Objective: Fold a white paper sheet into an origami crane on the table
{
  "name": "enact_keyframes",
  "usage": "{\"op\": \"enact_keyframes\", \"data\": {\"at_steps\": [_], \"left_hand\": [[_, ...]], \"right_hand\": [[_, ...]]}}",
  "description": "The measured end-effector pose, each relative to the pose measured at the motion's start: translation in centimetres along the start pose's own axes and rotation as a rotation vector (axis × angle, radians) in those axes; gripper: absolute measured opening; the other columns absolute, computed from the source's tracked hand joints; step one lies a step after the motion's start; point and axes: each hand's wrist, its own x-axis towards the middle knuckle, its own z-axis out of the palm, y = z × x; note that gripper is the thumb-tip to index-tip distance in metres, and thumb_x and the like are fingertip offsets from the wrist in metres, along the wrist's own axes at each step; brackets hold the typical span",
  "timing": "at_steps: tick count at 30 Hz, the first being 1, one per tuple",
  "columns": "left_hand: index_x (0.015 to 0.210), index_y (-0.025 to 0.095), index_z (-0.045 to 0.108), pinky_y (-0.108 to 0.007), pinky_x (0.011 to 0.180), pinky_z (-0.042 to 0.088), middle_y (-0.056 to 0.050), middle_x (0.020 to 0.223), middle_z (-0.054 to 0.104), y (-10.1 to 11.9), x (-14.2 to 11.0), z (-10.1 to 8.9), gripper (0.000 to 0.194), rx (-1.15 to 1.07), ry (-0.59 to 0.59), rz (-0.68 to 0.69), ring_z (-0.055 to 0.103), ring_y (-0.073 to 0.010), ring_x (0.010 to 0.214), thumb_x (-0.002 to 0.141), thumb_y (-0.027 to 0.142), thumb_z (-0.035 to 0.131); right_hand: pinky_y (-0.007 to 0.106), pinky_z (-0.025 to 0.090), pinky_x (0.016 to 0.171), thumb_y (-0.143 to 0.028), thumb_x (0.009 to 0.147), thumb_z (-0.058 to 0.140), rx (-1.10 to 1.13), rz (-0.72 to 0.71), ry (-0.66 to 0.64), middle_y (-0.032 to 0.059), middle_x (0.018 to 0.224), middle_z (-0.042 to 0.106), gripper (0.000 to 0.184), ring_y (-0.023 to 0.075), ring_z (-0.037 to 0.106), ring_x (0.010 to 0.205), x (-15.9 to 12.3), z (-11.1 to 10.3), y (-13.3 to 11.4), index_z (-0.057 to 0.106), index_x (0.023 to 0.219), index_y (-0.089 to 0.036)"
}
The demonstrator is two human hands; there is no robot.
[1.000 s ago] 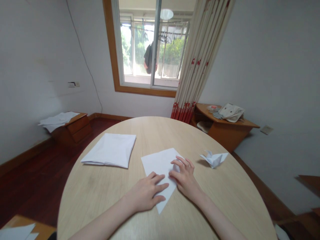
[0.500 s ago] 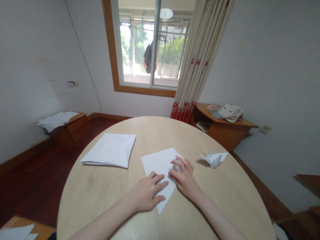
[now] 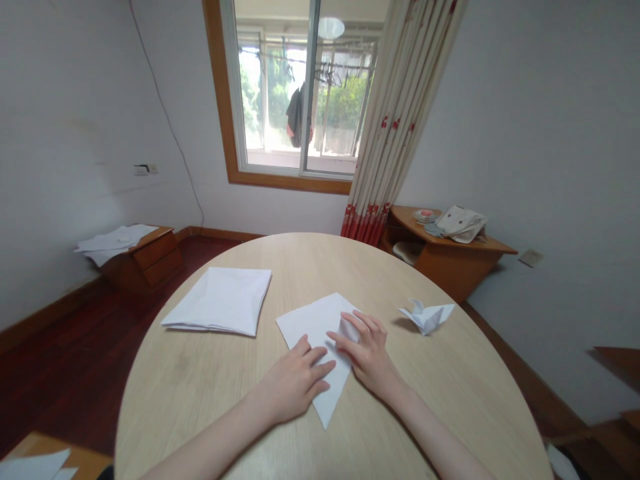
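A white sheet of paper, folded into a triangle, lies on the round wooden table in front of me. My left hand rests flat on its lower left part, fingers stretched out. My right hand lies on the sheet's right edge with fingers extended and pressed down on the paper. A finished white folded paper figure sits to the right of my right hand, apart from it.
A stack of white sheets lies on the table's left side. A low wooden cabinet with papers stands at the left wall. A wooden corner shelf with a cloth bag stands at right, next to a curtain.
The sheet has turned slightly and slid a little to the left under my hands. My right fingers have moved left along the paper. The left hand has barely shifted.
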Motion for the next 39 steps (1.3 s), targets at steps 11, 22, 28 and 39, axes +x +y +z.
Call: {"op": "enact_keyframes", "data": {"at_steps": [11,22,28,39], "left_hand": [[0.127,0.020,0.055,-0.045,0.097,0.041,-0.009,0.112,0.057,-0.6,0.2,0.2,0.032,0.064,-0.011,-0.079,0.048,-0.0267,0.102,0.097,0.020,0.045],[0.128,0.022,0.055,-0.042,0.094,0.046,-0.012,0.132,0.050,-1.4,0.2,0.4,0.035,0.006,-0.017,-0.074,0.046,-0.0275,0.113,0.096,0.014,0.046],[0.129,0.026,0.054,-0.042,0.094,0.047,-0.009,0.135,0.050,-2.0,0.1,1.0,0.035,-0.029,0.028,-0.060,0.047,-0.0261,0.115,0.097,0.017,0.046],[0.129,0.026,0.055,-0.041,0.095,0.046,-0.008,0.135,0.051,-2.0,0.1,0.9,0.034,-0.031,0.021,-0.065,0.047,-0.0255,0.114,0.097,0.019,0.047]], "right_hand": [[0.042,0.043,0.089,-0.022,0.095,0.044,0.034,0.116,-0.078,0.0135,0.113,0.055,0.025,0.0273,0.050,0.108,-0.3,-0.2,0.9,0.049,0.118,-0.018],[0.036,0.042,0.076,-0.021,0.091,0.053,-0.032,0.159,-0.299,0.0061,0.087,0.057,0.013,0.0234,0.053,0.085,-0.3,0.3,0.9,0.054,0.078,-0.020],[0.035,0.043,0.075,-0.017,0.093,0.046,0.027,0.114,-0.298,0.0053,0.084,0.057,0.016,0.0214,0.052,0.081,-0.4,0.3,0.2,0.054,0.080,-0.020],[0.030,0.043,0.069,-0.010,0.085,0.058,0.175,0.104,-0.347,0.0037,0.081,0.057,0.014,0.0195,0.052,0.078,-0.3,-0.3,-0.3,0.053,0.074,-0.019]]}}
